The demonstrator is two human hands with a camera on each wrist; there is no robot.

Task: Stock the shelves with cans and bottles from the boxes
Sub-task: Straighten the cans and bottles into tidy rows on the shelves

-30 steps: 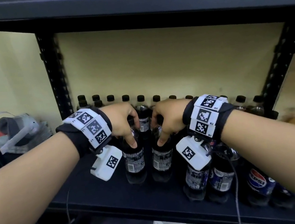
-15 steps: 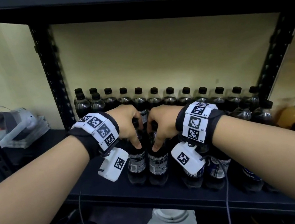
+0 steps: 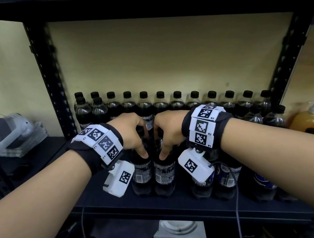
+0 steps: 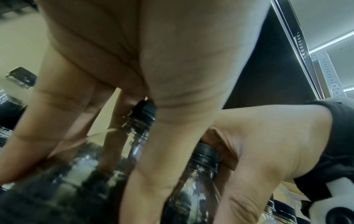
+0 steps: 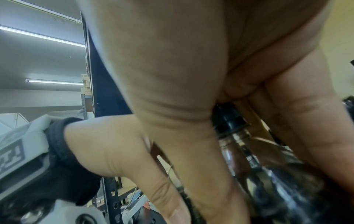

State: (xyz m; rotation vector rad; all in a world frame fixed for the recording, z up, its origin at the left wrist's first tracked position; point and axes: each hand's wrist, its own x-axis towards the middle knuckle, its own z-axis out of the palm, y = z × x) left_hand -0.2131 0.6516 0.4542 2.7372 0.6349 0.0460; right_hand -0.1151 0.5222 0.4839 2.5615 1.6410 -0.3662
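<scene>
Two dark cola bottles stand side by side near the front of the black shelf. My left hand grips the left bottle from above, fingers curled round its neck and shoulder; its black cap sits under my palm. My right hand grips the right bottle the same way, with the cap against my palm. Both bottle bases look to be on the shelf board. A row of matching black-capped bottles lines the back wall.
More cola bottles with blue labels stand front right, under my right forearm. Orange and red drink bottles fill the neighbouring bay on the right. A grey and white device lies in the left bay. A white box sits below.
Both hands have stayed on the two bottles. The view has tilted, so the back row of bottles now shows fully; the bottles sit slightly further in on the shelf.
</scene>
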